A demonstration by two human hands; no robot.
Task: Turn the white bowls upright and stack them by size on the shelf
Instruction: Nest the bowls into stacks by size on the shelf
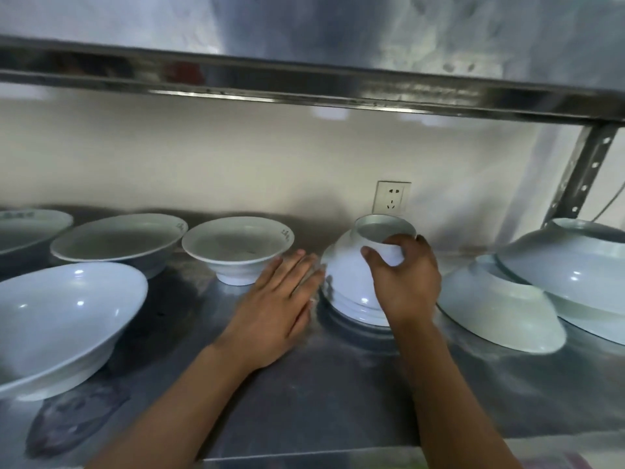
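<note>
Two bare hands work among white bowls on a steel shelf (pixel 338 394), beneath an upper shelf (pixel 304 86) and a pale wall. At the right edge, a large upturned bowl (pixel 575 269) leans over a smaller upturned bowl (pixel 497 306). At the near left, a wide upright bowl (pixel 61 316) sits tilted toward the camera; behind it stand three more upright bowls: one cut off at the far left (pixel 23 228), a broad one (pixel 118 242) and a smaller footed one (pixel 236 248). In the centre, a stack of upturned bowls (pixel 348 282) rests rim-down on the shelf. The right hand (pixel 402 279) curls its grip around the raised foot of the top bowl. The left hand (pixel 280 299) lies flat, fingers straight, its fingertips touching the stack's left side. A wall socket (pixel 392 197) shows just behind.
</note>
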